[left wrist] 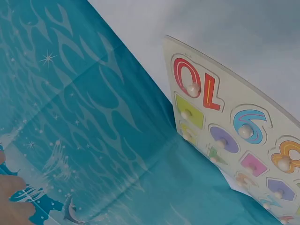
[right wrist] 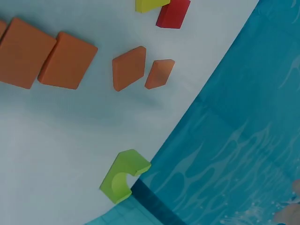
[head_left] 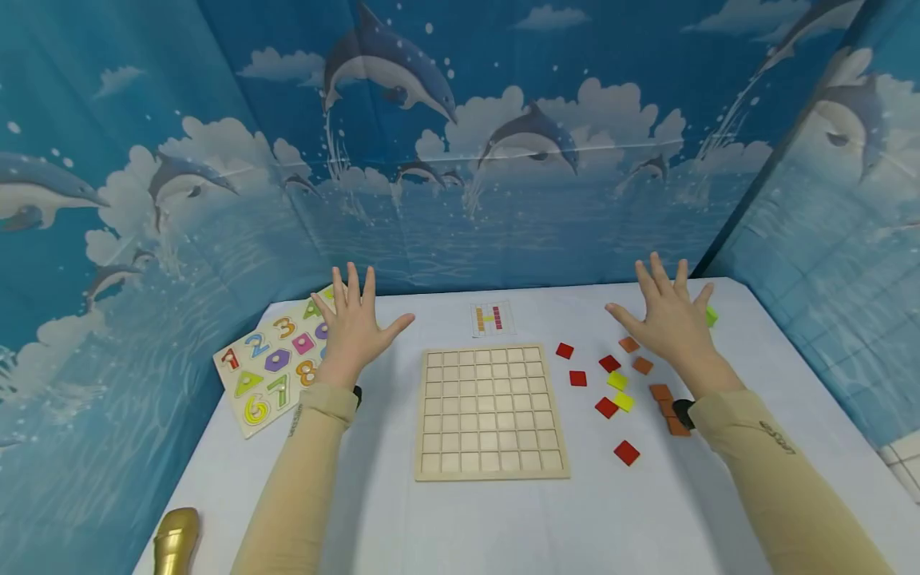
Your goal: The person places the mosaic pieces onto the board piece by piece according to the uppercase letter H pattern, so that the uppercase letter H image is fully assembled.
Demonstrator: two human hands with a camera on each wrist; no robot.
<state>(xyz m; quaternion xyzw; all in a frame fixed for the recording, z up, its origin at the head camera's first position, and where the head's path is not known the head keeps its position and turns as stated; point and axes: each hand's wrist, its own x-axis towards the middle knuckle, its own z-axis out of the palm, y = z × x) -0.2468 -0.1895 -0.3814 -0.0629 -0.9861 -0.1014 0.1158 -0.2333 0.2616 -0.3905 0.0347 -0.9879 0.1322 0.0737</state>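
Observation:
My left hand (head_left: 354,334), fingers spread and holding nothing, is raised at the left and overlaps the right side of a number puzzle board (head_left: 240,378). My right hand (head_left: 670,323) is likewise raised with spread fingers on the right. Orange square tiles (head_left: 643,365) lie around and below it, partly behind the wrist. Between the hands lies a wooden grid board (head_left: 492,411) with bare squares. Red tiles (head_left: 627,453) and yellow tiles (head_left: 624,401) are scattered to its right. A small pattern card (head_left: 493,319) sits behind the grid.
A light green block with a curved notch (right wrist: 123,176) lies near the table's far right edge. At the front left is a gold-coloured object (head_left: 176,539), cut off by the frame. A blue dolphin-print curtain (head_left: 460,231) borders the white table (head_left: 489,527) at the back and sides.

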